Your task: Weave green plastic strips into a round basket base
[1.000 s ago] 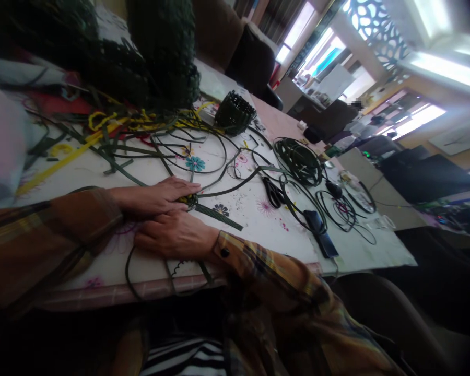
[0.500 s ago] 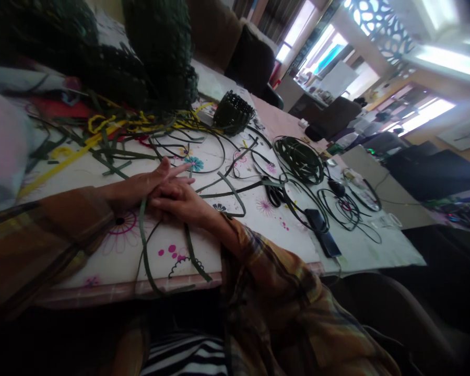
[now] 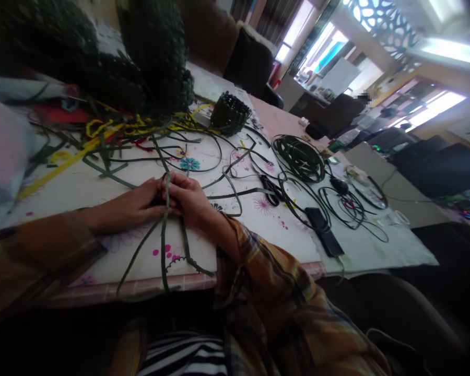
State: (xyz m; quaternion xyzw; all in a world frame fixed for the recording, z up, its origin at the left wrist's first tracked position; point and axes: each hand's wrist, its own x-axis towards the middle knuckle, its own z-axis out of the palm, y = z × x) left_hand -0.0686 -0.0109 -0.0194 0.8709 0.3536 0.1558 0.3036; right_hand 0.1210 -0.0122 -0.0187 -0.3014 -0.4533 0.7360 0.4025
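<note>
My left hand (image 3: 135,206) and my right hand (image 3: 188,198) meet above the front part of the table, fingers closed together. Between them they grip dark green flat strips (image 3: 164,240), whose ends spread out above and below the hands. One strip passes in front of the fingertips and hangs down to the table's front edge. The crossing point inside the fingers is hidden. Beyond the hands, more loose green strips (image 3: 233,190) lie on the flower-patterned table cover (image 3: 203,250).
Black-handled scissors (image 3: 272,192) and a dark phone-like slab (image 3: 324,232) lie to the right. Behind them is a coil of green strip (image 3: 300,158). A small woven green basket (image 3: 230,113) stands at the back, near larger woven pieces (image 3: 156,57) and yellow strips (image 3: 62,169).
My left hand's stretched fingers have curled in against the right hand's. The upright strip has swung right, now crossing in front of the fingertips, and another strip end fans out to the left.
</note>
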